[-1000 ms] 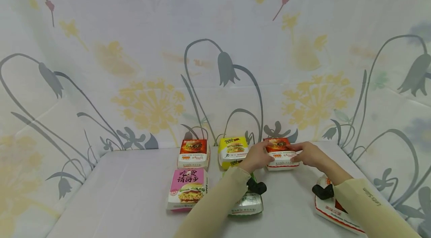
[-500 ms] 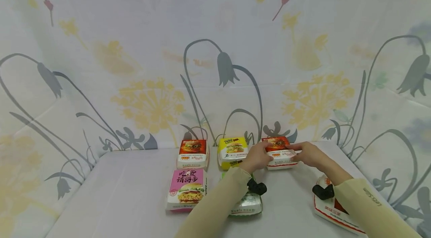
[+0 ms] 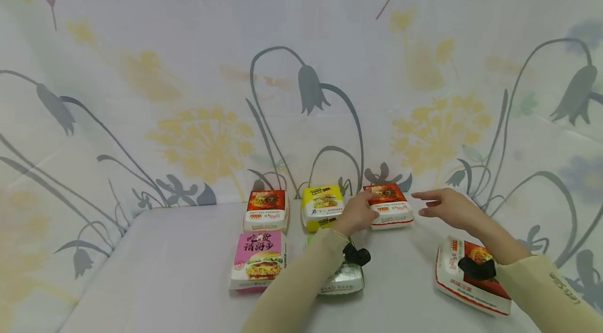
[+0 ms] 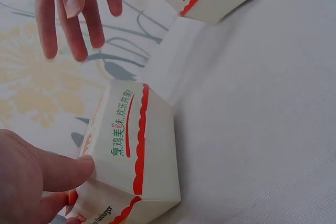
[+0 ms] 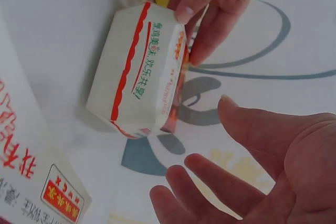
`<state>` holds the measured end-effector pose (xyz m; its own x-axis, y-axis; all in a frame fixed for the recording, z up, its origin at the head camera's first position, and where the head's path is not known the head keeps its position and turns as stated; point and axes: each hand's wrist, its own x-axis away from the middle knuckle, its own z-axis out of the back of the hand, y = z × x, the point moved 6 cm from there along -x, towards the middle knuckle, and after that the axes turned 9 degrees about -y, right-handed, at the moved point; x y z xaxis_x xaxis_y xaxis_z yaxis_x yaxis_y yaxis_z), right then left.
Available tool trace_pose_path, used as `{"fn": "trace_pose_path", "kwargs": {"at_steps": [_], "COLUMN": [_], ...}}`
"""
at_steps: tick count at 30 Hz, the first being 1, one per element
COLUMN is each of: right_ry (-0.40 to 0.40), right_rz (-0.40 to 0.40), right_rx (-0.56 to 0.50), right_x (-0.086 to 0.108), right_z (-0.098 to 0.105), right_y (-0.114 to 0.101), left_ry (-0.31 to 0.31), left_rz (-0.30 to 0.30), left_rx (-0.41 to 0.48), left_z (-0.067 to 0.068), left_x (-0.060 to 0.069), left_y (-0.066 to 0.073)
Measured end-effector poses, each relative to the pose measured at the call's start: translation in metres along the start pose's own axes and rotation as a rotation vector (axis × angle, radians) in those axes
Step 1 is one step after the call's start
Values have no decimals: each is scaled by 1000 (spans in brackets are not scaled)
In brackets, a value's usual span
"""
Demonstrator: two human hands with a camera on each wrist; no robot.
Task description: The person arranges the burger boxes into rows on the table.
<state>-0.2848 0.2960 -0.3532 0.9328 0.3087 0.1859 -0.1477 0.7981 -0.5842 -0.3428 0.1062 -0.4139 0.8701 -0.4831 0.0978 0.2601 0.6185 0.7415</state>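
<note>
A red and white burger box [image 3: 388, 212] sits at the back right of the table, its printed top facing up. My left hand [image 3: 357, 213] holds its left corner, the thumb on the front and fingers over the top edge. In the left wrist view, that thumb touches the box [image 4: 149, 145] near a lower corner. Apart from it, my right hand [image 3: 449, 208] hovers to the right, fingers spread and holding nothing. The right wrist view shows the same gap between my right hand [image 5: 252, 166] and the box [image 5: 131, 72].
Left of the held box stand a yellow burger box [image 3: 322, 207] and another red one [image 3: 266, 212]. In front are a pink box [image 3: 259, 259] and a green one [image 3: 346, 283], partly hidden by my left sleeve. Another red box [image 3: 464, 283] lies under my right forearm.
My right hand has let go of the red burger box and moved off to the right, its fingers straightening. My left hand stays on the box. The head view has shifted slightly.
</note>
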Motion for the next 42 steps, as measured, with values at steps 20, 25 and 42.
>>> {"fn": "trace_pose_path", "kwargs": {"at_steps": [20, 25, 42], "right_ry": [136, 179, 0], "right_rz": [-133, -186, -246], "right_rx": [12, 68, -154], "right_x": [84, 94, 90], "right_z": [1, -2, -21], "right_y": [72, 95, 118], "left_ry": [-6, -3, 4], "left_rz": [15, 24, 33], "left_rx": [-2, 8, -2], "left_z": [-1, -1, 2], "left_x": [-1, -1, 0], "left_y": [3, 2, -3]}}
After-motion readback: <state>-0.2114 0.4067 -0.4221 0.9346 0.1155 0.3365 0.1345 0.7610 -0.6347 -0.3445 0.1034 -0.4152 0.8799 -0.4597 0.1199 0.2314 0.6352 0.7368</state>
